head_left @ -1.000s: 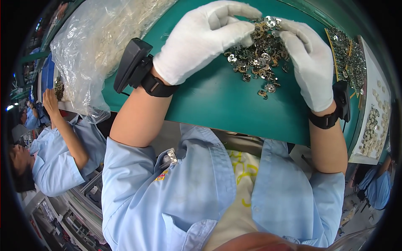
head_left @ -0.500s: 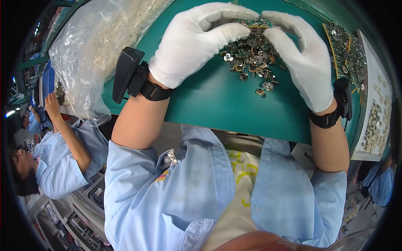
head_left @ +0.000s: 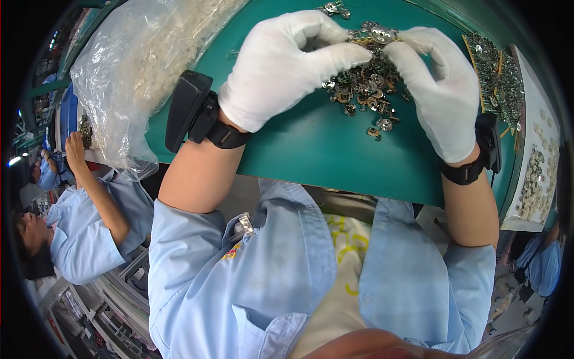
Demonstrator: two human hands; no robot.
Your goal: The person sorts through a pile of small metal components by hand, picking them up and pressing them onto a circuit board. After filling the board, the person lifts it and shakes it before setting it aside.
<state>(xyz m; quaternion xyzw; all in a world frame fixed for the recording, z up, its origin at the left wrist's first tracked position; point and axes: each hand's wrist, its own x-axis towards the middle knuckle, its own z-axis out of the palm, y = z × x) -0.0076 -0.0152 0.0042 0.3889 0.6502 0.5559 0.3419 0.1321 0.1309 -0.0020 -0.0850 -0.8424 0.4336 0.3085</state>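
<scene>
Both my hands wear white gloves and meet over a pile of small metal parts (head_left: 366, 90) on the green work surface (head_left: 323, 152). Between my fingertips is a small metal part with a round silver disc (head_left: 381, 35) and a brass-coloured edge. My left hand (head_left: 287, 66) pinches its left end between thumb and fingers. On its right end, the thumb and forefinger of my right hand (head_left: 442, 90) are closed. Its underside blends into the heap, so its full shape is hidden. A few similar loose parts (head_left: 333, 9) lie beyond my left fingers.
A clear plastic bag of pale small pieces (head_left: 149, 66) lies to the left. At the right are a yellow-edged batch of metal parts (head_left: 487, 72) and a white board with small pieces (head_left: 532, 185). Another person in a blue shirt (head_left: 95, 221) works at far left.
Both hands have shifted slightly nearer to me and to the right. The disc-topped part now shows between my fingertips, and the loose parts beyond my left hand are more exposed.
</scene>
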